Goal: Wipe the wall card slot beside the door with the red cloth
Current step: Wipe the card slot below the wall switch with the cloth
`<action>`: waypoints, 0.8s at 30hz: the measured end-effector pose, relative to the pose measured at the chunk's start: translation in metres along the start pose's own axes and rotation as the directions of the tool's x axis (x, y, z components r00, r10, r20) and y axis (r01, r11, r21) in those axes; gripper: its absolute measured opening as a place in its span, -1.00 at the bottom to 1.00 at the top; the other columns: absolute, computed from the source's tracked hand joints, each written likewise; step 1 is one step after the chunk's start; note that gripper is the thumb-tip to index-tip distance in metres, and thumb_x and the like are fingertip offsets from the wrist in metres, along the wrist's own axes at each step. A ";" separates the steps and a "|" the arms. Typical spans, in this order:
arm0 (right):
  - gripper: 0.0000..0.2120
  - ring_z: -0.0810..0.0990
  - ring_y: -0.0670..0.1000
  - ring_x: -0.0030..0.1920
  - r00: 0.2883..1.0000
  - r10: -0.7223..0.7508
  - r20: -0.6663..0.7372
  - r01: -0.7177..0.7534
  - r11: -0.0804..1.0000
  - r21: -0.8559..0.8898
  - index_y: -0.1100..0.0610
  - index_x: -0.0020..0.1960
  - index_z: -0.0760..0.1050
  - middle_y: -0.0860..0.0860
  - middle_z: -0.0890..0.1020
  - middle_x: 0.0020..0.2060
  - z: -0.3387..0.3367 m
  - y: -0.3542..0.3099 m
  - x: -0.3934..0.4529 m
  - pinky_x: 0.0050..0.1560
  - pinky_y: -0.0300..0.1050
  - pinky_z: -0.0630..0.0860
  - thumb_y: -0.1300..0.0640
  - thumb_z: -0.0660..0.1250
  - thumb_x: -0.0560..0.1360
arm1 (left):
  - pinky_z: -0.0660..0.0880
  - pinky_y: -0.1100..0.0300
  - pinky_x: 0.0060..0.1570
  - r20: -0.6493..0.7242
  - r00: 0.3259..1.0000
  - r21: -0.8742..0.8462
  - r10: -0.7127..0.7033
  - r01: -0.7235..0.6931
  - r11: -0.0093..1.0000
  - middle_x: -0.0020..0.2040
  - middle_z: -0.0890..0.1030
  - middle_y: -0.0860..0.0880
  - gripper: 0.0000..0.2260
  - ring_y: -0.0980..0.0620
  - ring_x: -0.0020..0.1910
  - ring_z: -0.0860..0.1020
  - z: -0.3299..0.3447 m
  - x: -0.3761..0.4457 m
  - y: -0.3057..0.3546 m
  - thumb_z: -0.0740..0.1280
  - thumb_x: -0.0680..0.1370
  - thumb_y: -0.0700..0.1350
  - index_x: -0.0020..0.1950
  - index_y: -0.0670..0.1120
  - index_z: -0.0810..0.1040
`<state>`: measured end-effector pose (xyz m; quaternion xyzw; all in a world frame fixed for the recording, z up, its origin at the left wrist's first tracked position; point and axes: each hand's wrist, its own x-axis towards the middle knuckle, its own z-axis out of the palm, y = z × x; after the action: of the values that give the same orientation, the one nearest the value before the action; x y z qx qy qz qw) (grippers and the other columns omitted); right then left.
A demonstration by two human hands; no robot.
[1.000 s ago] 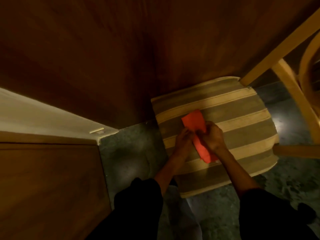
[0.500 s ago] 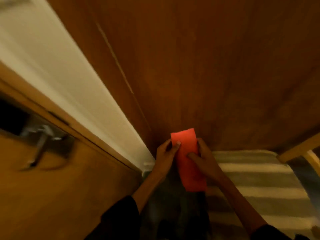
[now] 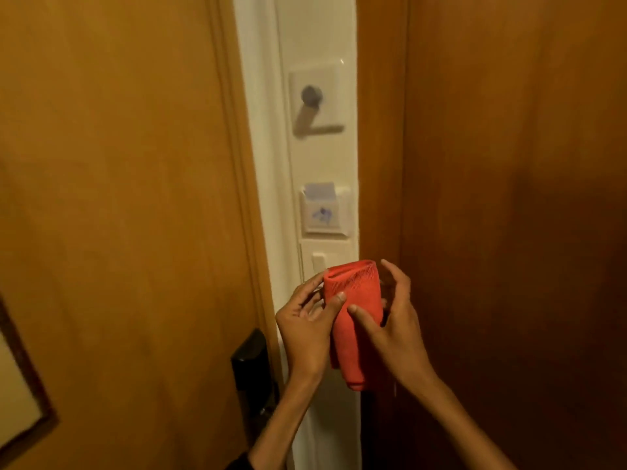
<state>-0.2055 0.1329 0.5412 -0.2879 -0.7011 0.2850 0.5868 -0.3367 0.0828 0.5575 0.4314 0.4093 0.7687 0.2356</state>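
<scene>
Now both hands [image 3: 353, 330] hold red cloth [image 3: 353, 313] below card slot [image 3: 324, 212].

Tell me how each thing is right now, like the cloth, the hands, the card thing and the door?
red cloth: folded, held up in both hands, not touching the wall.
left hand: gripping the cloth's left side.
right hand: thumb on the cloth, fingers spread behind it.
card slot: has a card sticking up, not wiped yet.
door: shut.
light switch: position unclear.

Door [image 3: 118, 198]: orange-brown wood, nine o'clock.
Wall strip [image 3: 319, 35]: cream, twelve o'clock.
Panel [image 3: 509, 198]: dark wood, three o'clock.
Light: dim, warm.
</scene>
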 end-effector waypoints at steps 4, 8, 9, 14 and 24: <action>-0.39 0.55 -0.16 0.20 0.960 -0.194 -0.200 0.169 0.976 -0.138 -0.06 0.39 0.27 -0.06 0.41 0.33 0.039 -0.014 0.038 0.10 -0.42 0.54 -0.03 0.50 0.46 | 0.68 0.21 0.09 -0.042 0.997 -0.023 0.071 -0.072 0.997 0.13 0.74 0.08 -0.61 0.13 0.15 0.72 -0.007 0.048 0.015 0.55 0.45 -0.26 0.21 0.06 0.65; -0.62 0.36 -0.13 0.34 0.874 -0.420 -0.243 0.288 0.853 -0.436 0.13 0.25 0.44 0.12 0.33 0.40 0.067 -0.012 0.070 0.20 -0.54 0.39 -0.08 0.32 0.54 | 0.64 0.38 -0.09 -0.035 0.996 -0.071 0.080 -0.083 0.994 -0.04 0.75 0.27 -0.64 0.27 0.01 0.73 -0.005 0.089 0.016 0.50 0.50 -0.30 0.21 0.05 0.64; -0.63 0.37 -0.06 0.35 0.855 -0.466 -0.226 0.306 0.806 -0.507 0.16 0.23 0.48 0.14 0.32 0.41 0.071 -0.008 0.077 0.22 -0.43 0.42 -0.09 0.29 0.57 | 0.63 0.41 -0.10 -0.037 0.995 -0.074 0.095 -0.098 0.992 -0.05 0.75 0.29 -0.64 0.29 0.00 0.72 -0.003 0.096 0.015 0.49 0.51 -0.31 0.22 0.03 0.63; -0.57 0.27 -0.20 0.44 0.847 -0.452 -0.281 0.207 0.766 -0.608 0.12 0.39 0.51 -0.24 0.24 0.50 0.081 0.014 0.103 0.35 -0.02 0.45 -0.06 0.34 0.60 | 0.66 0.35 -0.05 -0.074 0.986 -0.082 0.148 -0.154 0.985 -0.02 0.76 0.22 -0.67 0.20 0.02 0.74 0.008 0.118 0.003 0.49 0.50 -0.30 0.16 0.07 0.68; -0.28 -0.03 0.24 0.66 0.839 -0.538 -0.081 0.174 0.407 -0.897 0.27 0.64 -0.09 0.25 -0.05 0.65 0.109 0.035 0.119 0.63 0.21 0.04 -0.15 0.04 0.69 | 0.34 0.10 0.56 0.304 0.742 0.382 0.598 -0.670 0.637 0.62 0.28 0.10 -0.54 0.13 0.63 0.24 0.001 0.173 0.014 0.10 0.71 0.10 0.60 0.04 0.24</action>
<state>-0.3276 0.2378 0.5773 -0.4281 -0.6718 -0.2969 0.5265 -0.4259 0.1994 0.6509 0.6471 0.3851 0.6448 -0.1312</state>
